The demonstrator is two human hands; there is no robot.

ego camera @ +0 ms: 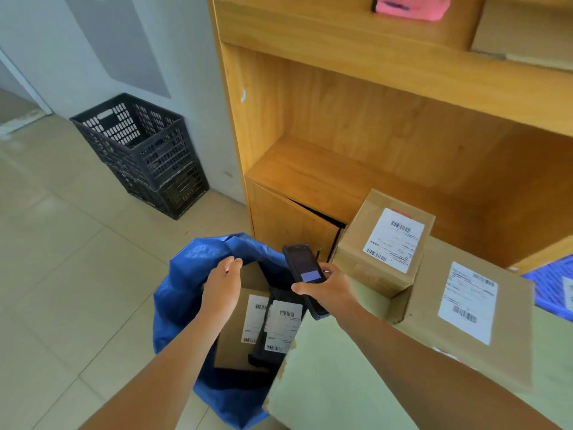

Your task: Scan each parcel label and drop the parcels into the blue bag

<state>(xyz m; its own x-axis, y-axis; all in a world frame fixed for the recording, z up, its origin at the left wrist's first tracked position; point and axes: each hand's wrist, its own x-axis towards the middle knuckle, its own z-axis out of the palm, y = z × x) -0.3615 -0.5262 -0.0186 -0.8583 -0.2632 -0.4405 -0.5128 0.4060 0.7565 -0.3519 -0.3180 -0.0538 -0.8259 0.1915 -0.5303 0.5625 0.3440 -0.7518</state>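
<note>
light: bright, even, soft daylight | shadows: faint, deepest inside the blue bag (pixel 173 293) | focus: slightly soft overall | edges: wide-angle bending at the wooden shelf (pixel 372 51)

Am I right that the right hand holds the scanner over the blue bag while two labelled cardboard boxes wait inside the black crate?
Not quite. In the head view the two labelled boxes sit at the wooden shelf unit, not in the black crate. The right hand does hold the scanner over the blue bag.

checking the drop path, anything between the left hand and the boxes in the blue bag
Nothing: in the head view the left hand hovers over the brown box inside the blue bag.
</note>
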